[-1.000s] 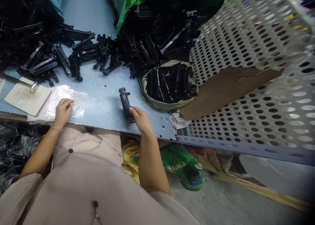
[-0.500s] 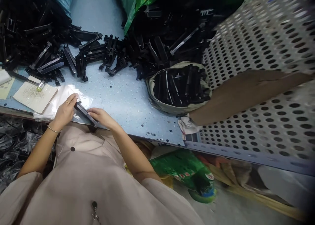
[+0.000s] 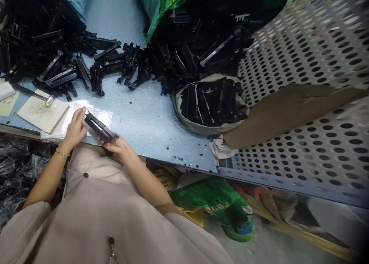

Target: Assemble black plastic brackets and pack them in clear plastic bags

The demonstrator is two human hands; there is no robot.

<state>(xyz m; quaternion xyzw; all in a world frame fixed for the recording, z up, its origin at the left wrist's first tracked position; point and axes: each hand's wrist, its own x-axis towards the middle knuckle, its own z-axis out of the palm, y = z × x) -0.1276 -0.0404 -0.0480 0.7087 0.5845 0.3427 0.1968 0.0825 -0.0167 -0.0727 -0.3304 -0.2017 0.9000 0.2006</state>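
A long black plastic part (image 3: 99, 128) with two parallel arms lies slanted in my right hand (image 3: 113, 144), whose fingers wrap its lower end from beneath. My left hand (image 3: 75, 130), with a ring and a beaded bracelet, is beside the part's upper end. Its fingers are bent and the thumb stands apart from them; whether the fingertips touch the part is hard to see. A tiny white spot shows at those fingertips, too small to name. Under both hands are clear plastic bags (image 3: 59, 130) at the table's front edge.
Loose black parts (image 3: 83, 69) are heaped across the blue speckled table (image 3: 141, 114). A cloth-rimmed container (image 3: 184, 127) of similar parts stands right, before a green sack (image 3: 157, 10). A pale board (image 3: 43, 116) lies left. Perforated metal (image 3: 288, 141) with brown cardboard (image 3: 276, 110) borders the right.
The black part has turned, so both its arms show. My right hand has moved from its side to beneath its lower end. My left fingers have loosened and shifted slightly left.
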